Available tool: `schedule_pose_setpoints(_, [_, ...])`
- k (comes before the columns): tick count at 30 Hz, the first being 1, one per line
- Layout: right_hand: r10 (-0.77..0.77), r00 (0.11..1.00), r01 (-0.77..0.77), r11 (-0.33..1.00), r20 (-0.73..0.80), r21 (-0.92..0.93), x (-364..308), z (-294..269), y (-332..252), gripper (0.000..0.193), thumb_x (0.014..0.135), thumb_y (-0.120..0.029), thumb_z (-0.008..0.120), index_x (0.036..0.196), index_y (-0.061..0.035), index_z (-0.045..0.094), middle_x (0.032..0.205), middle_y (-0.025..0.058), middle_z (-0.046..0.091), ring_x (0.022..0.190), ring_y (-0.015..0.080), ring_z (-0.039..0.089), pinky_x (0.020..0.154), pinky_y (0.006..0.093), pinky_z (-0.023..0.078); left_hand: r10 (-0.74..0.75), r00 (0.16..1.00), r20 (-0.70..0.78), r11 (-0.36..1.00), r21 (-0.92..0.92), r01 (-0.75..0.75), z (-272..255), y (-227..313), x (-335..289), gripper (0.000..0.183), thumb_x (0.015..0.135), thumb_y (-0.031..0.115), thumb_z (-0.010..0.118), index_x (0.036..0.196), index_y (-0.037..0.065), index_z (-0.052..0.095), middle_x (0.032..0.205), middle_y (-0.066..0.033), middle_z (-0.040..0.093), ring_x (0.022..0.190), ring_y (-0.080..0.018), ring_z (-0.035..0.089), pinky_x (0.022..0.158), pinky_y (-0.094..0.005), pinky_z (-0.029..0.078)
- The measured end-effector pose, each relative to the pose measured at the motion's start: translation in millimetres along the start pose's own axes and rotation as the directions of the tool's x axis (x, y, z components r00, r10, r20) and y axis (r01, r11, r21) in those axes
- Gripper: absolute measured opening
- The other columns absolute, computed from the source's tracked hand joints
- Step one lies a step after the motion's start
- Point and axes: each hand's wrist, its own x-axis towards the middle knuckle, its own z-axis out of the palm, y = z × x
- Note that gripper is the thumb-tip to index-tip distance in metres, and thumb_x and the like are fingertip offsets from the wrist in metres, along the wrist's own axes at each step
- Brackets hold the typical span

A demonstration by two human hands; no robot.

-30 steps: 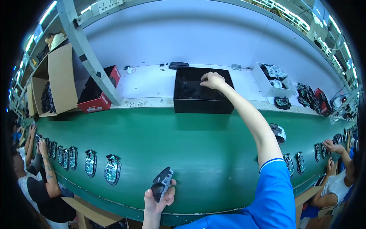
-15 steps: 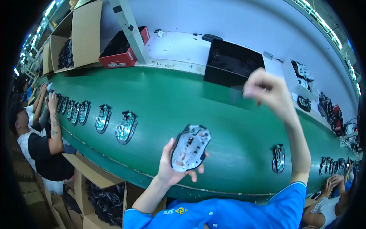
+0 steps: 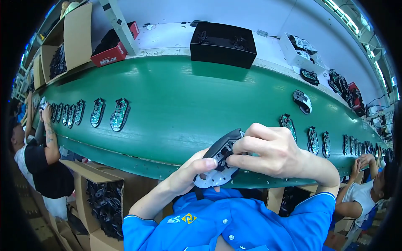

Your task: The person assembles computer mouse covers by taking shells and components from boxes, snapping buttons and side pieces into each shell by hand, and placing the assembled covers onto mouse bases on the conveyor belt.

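My left hand (image 3: 192, 171) grips a computer mouse housing (image 3: 226, 141), tilted close in front of my chest. The housing has a dark outer shell and a light grey inner plate with holes at its lower end. My left thumb presses on its inner side. Over its middle, my right hand (image 3: 272, 150) has its thumb and fingers pinched together against black parts inside. Those fingertips touch the housing, and any small piece between them is hidden. Just beyond my right hand lies a mouse half with a green circuit board (image 3: 287, 123), partly covered by the hand.
Mouse halves with boards (image 3: 120, 115) line the green belt (image 3: 167, 92) on both sides. A grey-and-white mouse shell (image 3: 302, 101) lies far right. Behind the belt stand a black box (image 3: 224, 53) and a white box (image 3: 312, 62). Co-workers (image 3: 50, 146) sit left and right.
My right hand has come down from near the black box to the mouse housing. My left hand has tilted the housing and drawn it closer. The view has shifted, showing more belt at right.
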Motion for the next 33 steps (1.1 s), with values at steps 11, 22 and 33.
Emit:
schedule_pose_setpoints(11, [0.084, 0.990, -0.053, 0.965, 0.112, -0.257, -9, -7, -34, 0.029, 0.055, -0.015, 0.061, 0.083, -0.0057, 0.062, 0.071, 0.0003, 0.043, 0.060, 0.0109, 0.047, 0.042, 0.0217, 0.043, 0.065, 0.958, -0.278, 0.949, 0.314, 0.027, 30, 14, 2, 0.049, 0.080, 0.007, 0.055, 0.127, -0.002, 0.041, 0.107, -0.0077, 0.054, 0.099, -0.0130, 0.050, 0.087, -0.0278, 0.042])
schedule_pose_setpoints(22, [0.267, 0.929, -0.200, 0.944, 0.255, -0.261, 5, -5, -39, 0.023, 0.062, -0.015, 0.062, 0.083, -0.0047, 0.061, 0.083, 0.0023, 0.049, 0.073, 0.0144, 0.051, 0.048, 0.0254, 0.046, 0.275, 0.917, -0.288, 0.890, 0.436, -0.130, 15, -2, 20, 0.043, 0.083, 0.008, 0.055, 0.123, -0.001, 0.046, 0.104, -0.0065, 0.057, 0.094, -0.0106, 0.053, 0.085, -0.0259, 0.044])
schedule_pose_setpoints(33, [0.411, 0.912, -0.410, 0.912, 0.015, -0.019, -3, -2, -19, 0.021, 0.066, -0.014, 0.071, 0.086, -0.0099, 0.065, 0.081, 0.0021, 0.048, 0.074, 0.0165, 0.051, 0.047, 0.0287, 0.043, 0.291, 0.888, -0.356, 0.899, 0.420, -0.127, 18, 8, 18, 0.038, 0.087, 0.011, 0.052, 0.122, 0.001, 0.044, 0.102, -0.0050, 0.055, 0.090, -0.0096, 0.052, 0.071, -0.0239, 0.047])
